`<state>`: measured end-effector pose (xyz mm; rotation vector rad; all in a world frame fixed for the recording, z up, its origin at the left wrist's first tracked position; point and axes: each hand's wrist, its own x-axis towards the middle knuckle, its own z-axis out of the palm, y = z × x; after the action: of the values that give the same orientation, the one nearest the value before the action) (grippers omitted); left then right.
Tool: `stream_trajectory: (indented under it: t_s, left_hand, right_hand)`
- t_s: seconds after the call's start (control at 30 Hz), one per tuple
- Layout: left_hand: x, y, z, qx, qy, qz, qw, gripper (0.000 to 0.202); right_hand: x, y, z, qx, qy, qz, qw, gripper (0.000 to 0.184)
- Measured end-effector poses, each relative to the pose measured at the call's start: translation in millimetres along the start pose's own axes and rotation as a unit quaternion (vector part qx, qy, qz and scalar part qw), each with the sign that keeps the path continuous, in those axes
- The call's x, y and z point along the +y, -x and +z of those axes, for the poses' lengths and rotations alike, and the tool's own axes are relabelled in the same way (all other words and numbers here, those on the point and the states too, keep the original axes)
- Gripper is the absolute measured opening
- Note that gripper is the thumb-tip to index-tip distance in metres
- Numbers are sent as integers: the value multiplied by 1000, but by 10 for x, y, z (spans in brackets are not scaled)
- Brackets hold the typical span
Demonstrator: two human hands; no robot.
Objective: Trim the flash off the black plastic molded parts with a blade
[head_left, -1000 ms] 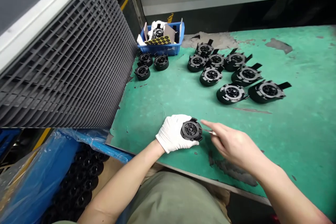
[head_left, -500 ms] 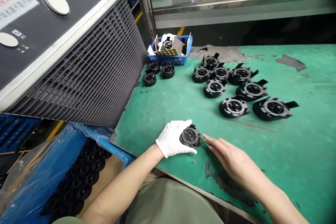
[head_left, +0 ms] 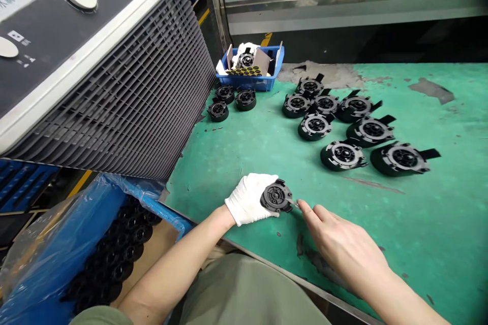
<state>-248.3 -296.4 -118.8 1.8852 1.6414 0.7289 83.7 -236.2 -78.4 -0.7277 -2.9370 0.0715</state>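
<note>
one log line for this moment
left hand: gloved, holds round black part | right hand: bare, thin tool at part | blue bin: on green table

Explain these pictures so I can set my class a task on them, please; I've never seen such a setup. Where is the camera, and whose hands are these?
There is no robot here. A camera worn on a person's head looks forward and down, so both hands are the wearer's own. The left hand, in a white glove, holds a round black part. The bare right hand holds a thin tool against that part; its exact kind is too small to tell. On the worn green bench stand eight taller black pieces to the right, and three smaller ones before a blue bin. A grey slatted machine stands at the left.
</note>
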Motion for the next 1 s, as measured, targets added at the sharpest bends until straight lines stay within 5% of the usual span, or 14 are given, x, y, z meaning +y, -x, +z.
stream_trajectory:
  t_s: [0.43, 1.0]
  left_hand:
    - [6, -20, 18, 13, 12, 11, 1000, 115]
    - [51, -63, -10, 4, 23, 12, 1000, 109]
  right_hand:
    - [135, -114, -97, 2, 66, -21, 998, 77]
    - [192, -101, -100, -52, 48, -37, 997, 88]
